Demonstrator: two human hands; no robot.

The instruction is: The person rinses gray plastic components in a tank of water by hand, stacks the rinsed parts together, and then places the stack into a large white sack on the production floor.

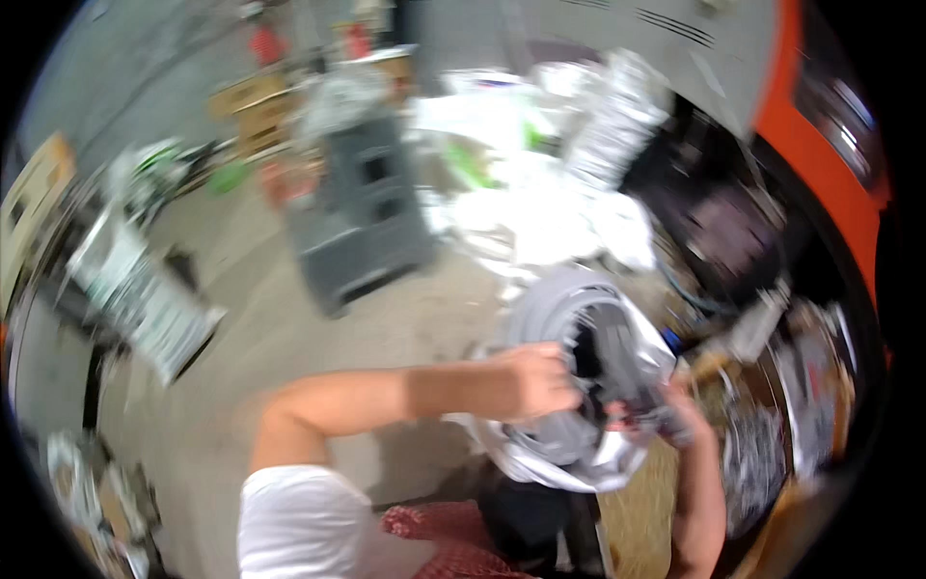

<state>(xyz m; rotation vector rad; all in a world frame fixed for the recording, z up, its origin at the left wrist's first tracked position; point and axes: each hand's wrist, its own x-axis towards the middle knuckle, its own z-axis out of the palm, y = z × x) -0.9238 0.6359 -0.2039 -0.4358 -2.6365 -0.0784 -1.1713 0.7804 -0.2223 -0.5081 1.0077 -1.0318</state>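
In front of me is a white plastic bag [540, 471] holding grey ring-shaped plastic parts [550, 304], stacked or nested, with a dark hollow in the middle. My left hand [545, 381] reaches across to the left side of the rings. Its fingers are curled in, and what they grip, if anything, is blurred. On the right side of the bag, my right hand [670, 415] is closed around a dark grey plastic part [622, 357] that lies over the opening. Motion blur hides the exact shape of this part.
A grey plastic step stool [371, 222] stands ahead on the floor. White bags [540, 193] are heaped beyond the rings. An orange-edged machine [815, 145] rises at the right, above cardboard boxes [752, 425]. A printed sack [145, 299] lies to the left.
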